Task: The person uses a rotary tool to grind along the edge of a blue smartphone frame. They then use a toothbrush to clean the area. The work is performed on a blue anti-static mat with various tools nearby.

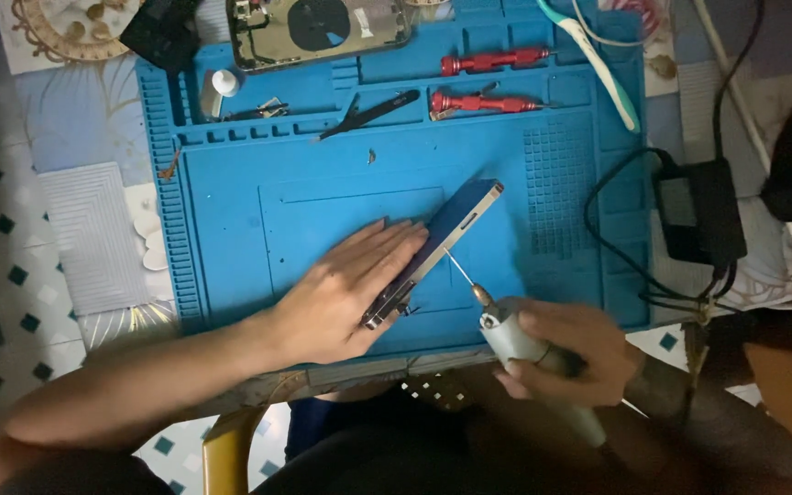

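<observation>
My left hand [346, 289] lies flat on a blue phone frame [456, 225] that stands on its edge on the blue work mat [323, 174], pinning it down. My right hand [566, 353] grips a grey rotary tool [520, 344]. Its thin bit [458, 268] touches the frame's metal side rail near the middle.
Along the mat's top lie two red screwdrivers [492, 62], black tweezers [368, 115], a small white bottle [222, 87] and an opened phone body [318, 29]. A black power adapter [698, 211] with cables sits right of the mat. A teal-white tool [598, 64] lies top right.
</observation>
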